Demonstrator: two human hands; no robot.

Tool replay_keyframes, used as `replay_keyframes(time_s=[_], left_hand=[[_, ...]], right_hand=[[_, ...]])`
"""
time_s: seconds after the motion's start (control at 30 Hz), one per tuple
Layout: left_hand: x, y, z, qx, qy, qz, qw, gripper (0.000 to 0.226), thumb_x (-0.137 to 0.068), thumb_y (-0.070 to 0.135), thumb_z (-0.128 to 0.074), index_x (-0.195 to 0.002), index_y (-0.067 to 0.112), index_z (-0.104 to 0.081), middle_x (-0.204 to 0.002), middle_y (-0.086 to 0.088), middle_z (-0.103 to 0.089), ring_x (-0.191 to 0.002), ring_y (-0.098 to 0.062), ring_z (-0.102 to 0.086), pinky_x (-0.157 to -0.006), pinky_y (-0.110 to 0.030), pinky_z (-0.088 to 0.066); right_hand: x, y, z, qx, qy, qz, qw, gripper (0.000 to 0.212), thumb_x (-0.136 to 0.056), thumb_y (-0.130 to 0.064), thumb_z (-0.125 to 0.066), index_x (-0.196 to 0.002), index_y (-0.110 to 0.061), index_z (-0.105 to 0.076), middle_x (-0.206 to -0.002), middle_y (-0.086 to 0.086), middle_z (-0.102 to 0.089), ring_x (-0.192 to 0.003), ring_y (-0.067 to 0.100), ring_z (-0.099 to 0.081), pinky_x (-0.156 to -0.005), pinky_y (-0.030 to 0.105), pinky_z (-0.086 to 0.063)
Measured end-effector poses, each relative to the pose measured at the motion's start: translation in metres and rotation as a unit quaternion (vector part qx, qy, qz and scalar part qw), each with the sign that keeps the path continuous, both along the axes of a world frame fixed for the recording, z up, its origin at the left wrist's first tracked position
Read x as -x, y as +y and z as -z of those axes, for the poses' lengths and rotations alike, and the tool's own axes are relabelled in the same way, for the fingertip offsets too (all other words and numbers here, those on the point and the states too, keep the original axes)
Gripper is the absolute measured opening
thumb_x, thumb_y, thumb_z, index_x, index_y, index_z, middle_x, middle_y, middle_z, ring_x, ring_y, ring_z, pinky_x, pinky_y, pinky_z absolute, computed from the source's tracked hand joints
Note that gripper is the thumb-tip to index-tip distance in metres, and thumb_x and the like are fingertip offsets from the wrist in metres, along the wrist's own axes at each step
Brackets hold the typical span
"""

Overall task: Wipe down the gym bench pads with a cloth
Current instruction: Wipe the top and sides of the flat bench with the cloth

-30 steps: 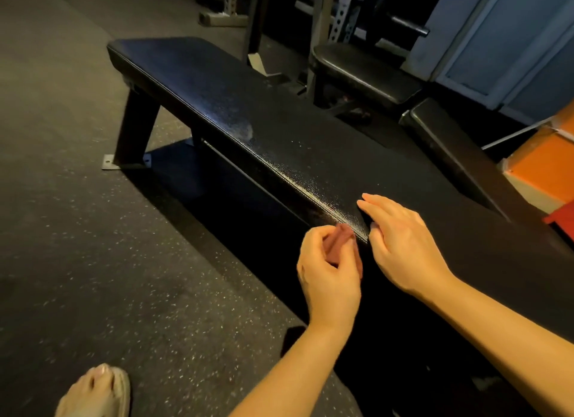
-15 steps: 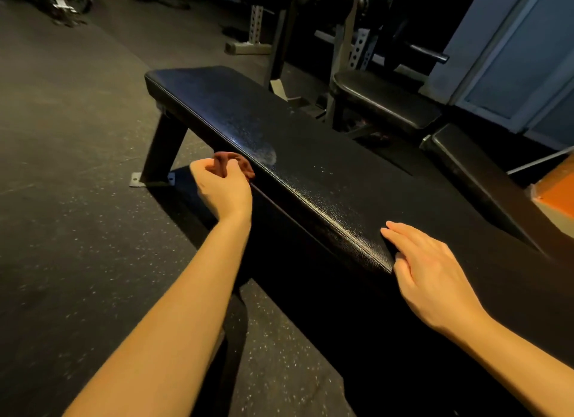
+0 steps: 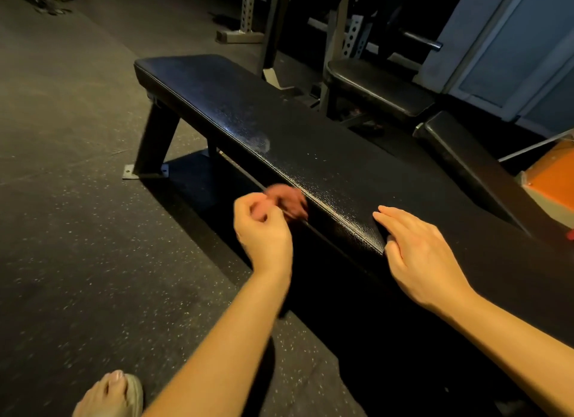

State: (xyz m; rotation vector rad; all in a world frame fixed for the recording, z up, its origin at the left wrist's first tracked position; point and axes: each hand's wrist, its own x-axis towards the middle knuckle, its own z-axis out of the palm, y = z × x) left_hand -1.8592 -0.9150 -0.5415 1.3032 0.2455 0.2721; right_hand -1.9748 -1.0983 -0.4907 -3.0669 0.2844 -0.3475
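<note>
A long black flat bench pad runs from upper left to lower right. My left hand grips a small reddish-brown cloth, blurred by motion, and holds it against the pad's near side edge. My right hand rests flat with straight fingers on the pad's top near its front edge, a little to the right of the cloth. A pale smudge marks the pad's top further along.
A second padded bench and an inclined pad stand behind. Rack uprights rise at the back. An orange box sits at the right edge. My sandalled foot is on the speckled rubber floor.
My left hand with the cloth slid along the pad's side edge toward the far end, then came back toward my right hand. The right hand stayed on the pad.
</note>
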Motion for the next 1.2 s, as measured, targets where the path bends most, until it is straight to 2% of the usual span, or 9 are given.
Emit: replay_keyframes(time_s=[0.13, 0.37, 0.6, 0.67, 0.73, 0.87, 0.93, 1.07, 1.2], left_hand=[[-0.014, -0.003, -0.016, 0.015, 0.015, 0.039, 0.999, 0.020, -0.091, 0.008, -0.070, -0.105, 0.017, -0.059, -0.089, 0.015, -0.064, -0.077, 0.008, -0.063, -0.075, -0.015, -0.046], [0.123, -0.049, 0.004, -0.002, -0.078, 0.236, 0.969, 0.022, -0.086, 0.006, -0.075, -0.097, 0.022, -0.065, -0.098, 0.004, -0.070, -0.091, -0.018, -0.071, -0.080, -0.030, -0.058], [0.024, -0.011, 0.004, -0.030, -0.034, 0.048, 0.998, 0.020, -0.089, 0.005, -0.073, -0.103, 0.015, -0.063, -0.092, 0.015, -0.062, -0.082, 0.010, -0.063, -0.076, -0.019, -0.052], [0.049, -0.029, 0.004, -0.005, -0.037, 0.081, 0.996, 0.021, -0.090, 0.009, -0.071, -0.109, 0.017, -0.064, -0.097, 0.008, -0.069, -0.088, 0.001, -0.070, -0.079, -0.019, -0.055], [0.090, -0.049, 0.020, -0.004, -0.048, 0.154, 0.987, 0.021, -0.088, 0.017, -0.071, -0.104, 0.028, -0.064, -0.101, 0.003, -0.072, -0.093, -0.019, -0.073, -0.084, -0.039, -0.059], [0.142, -0.052, 0.021, 0.027, -0.038, 0.289, 0.956, 0.020, -0.086, -0.004, -0.070, -0.096, 0.013, -0.067, -0.097, 0.003, -0.076, -0.079, -0.016, -0.076, -0.073, -0.039, -0.063], [0.111, -0.037, 0.018, 0.014, -0.030, 0.202, 0.979, 0.019, -0.082, -0.010, -0.069, -0.088, 0.008, -0.066, -0.083, 0.011, -0.074, -0.071, -0.006, -0.071, -0.065, -0.031, -0.059], [0.018, -0.010, 0.007, -0.020, -0.015, 0.051, 0.998, 0.017, -0.087, 0.010, -0.072, -0.097, 0.019, -0.064, -0.090, 0.010, -0.069, -0.084, -0.014, -0.071, -0.082, -0.050, -0.059], [0.041, -0.032, -0.006, 0.016, -0.030, 0.061, 0.998, 0.016, -0.089, -0.001, -0.066, -0.099, 0.011, -0.060, -0.080, 0.008, -0.073, -0.074, -0.005, -0.073, -0.076, -0.019, -0.054]], right_hand=[[0.002, 0.001, -0.001, -0.003, 0.002, 0.000, 1.000, 0.063, -0.092, -0.032, -0.023, -0.145, -0.019, -0.053, -0.153, -0.005, -0.048, -0.144, 0.012, -0.038, -0.118, 0.036, -0.028], [0.001, 0.000, -0.004, -0.032, 0.006, -0.001, 0.999, 0.057, -0.094, -0.027, -0.030, -0.146, -0.021, -0.053, -0.156, -0.006, -0.045, -0.147, 0.012, -0.035, -0.119, 0.038, -0.027], [0.003, -0.003, -0.003, -0.055, -0.005, -0.019, 0.998, 0.048, -0.101, -0.017, -0.037, -0.146, -0.019, -0.052, -0.155, -0.005, -0.046, -0.146, 0.012, -0.035, -0.118, 0.036, -0.024], [0.002, -0.003, -0.004, -0.058, 0.000, -0.016, 0.998, 0.046, -0.103, -0.016, -0.039, -0.147, -0.020, -0.052, -0.156, -0.006, -0.045, -0.147, 0.011, -0.034, -0.118, 0.033, -0.022], [0.002, -0.005, -0.005, -0.074, 0.001, -0.013, 0.997, 0.045, -0.103, -0.012, -0.043, -0.147, -0.022, -0.052, -0.156, -0.008, -0.044, -0.147, 0.010, -0.034, -0.116, 0.030, -0.021], [0.003, -0.010, -0.007, -0.125, 0.001, -0.018, 0.992, 0.045, -0.104, -0.011, -0.045, -0.145, -0.024, -0.054, -0.156, -0.011, -0.044, -0.147, 0.007, -0.033, -0.120, 0.032, -0.022], [0.004, -0.012, -0.006, -0.132, 0.004, -0.025, 0.991, 0.045, -0.103, -0.010, -0.046, -0.145, -0.024, -0.054, -0.156, -0.010, -0.044, -0.147, 0.008, -0.033, -0.122, 0.034, -0.024], [0.004, -0.011, -0.007, -0.124, 0.010, -0.020, 0.992, 0.045, -0.105, -0.013, -0.044, -0.148, -0.024, -0.051, -0.157, -0.011, -0.042, -0.149, 0.008, -0.031, -0.119, 0.029, -0.019], [0.003, -0.011, -0.015, -0.146, 0.030, -0.018, 0.989, 0.046, -0.104, -0.009, -0.043, -0.147, -0.023, -0.051, -0.157, -0.010, -0.042, -0.148, 0.009, -0.032, -0.123, 0.037, -0.024]])
